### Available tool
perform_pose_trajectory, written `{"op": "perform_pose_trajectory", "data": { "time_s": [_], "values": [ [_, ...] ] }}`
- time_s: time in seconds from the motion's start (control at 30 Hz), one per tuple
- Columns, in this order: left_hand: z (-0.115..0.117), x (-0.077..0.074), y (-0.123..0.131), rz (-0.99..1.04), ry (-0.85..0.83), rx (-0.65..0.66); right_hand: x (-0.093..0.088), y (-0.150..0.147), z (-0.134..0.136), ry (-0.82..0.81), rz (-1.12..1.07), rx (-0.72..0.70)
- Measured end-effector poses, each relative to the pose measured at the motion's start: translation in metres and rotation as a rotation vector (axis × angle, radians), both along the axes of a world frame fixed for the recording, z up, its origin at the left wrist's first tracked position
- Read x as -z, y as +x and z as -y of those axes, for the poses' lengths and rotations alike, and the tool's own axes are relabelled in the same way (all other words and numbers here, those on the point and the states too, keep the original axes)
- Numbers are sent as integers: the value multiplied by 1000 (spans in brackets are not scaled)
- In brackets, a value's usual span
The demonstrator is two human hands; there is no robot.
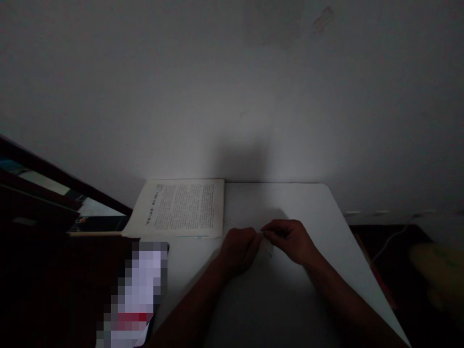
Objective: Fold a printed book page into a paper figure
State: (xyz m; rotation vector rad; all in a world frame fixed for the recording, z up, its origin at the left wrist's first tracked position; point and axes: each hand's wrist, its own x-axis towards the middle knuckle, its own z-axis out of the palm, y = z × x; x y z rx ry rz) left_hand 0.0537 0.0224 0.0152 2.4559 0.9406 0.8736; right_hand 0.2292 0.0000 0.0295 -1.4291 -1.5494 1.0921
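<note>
Over the middle of the white table [297, 203], my left hand [239, 247] is closed, fingers curled inward. Close beside it, my right hand [293, 240] pinches with thumb and forefinger, its tips almost meeting the left fingers. From between the two hands hangs a small, thin, pale piece [267, 248], perhaps paper or clear film; dim light hides its kind. Both hands appear to grip its upper edge, though the exact contact is hidden by the fingers.
At the table's back left lies an open printed book [184, 205]. A phone-like object [139, 285], blurred by pixels, is at the left edge. The wall [181, 96] rises behind the table. A white cable [391, 238] runs at the right.
</note>
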Motion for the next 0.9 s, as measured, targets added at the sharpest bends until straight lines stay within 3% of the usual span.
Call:
{"op": "perform_pose_trajectory", "data": {
  "time_s": [0.17, 0.4, 0.53, 0.63, 0.73, 0.9],
  "values": [
    [1, -5, -1, 69, -103, -22, 0, 3, 2, 17, -59, 18],
    [0, -7, 0, 317, -469, -174, 6, 4, 1, -108, -404, 66],
    [0, -8, 2, 419, -544, -258, 9, -9, 4, -159, -464, -12],
    [1, -9, 3, 458, -554, -263, 11, -19, 6, -133, -428, 41],
    [-1, -9, 0, 457, -556, -182, 12, -18, 6, -115, -396, 81],
    [-8, -8, -7, 277, -740, 124, 6, -4, 7, -115, -238, -15]
  ]
}}
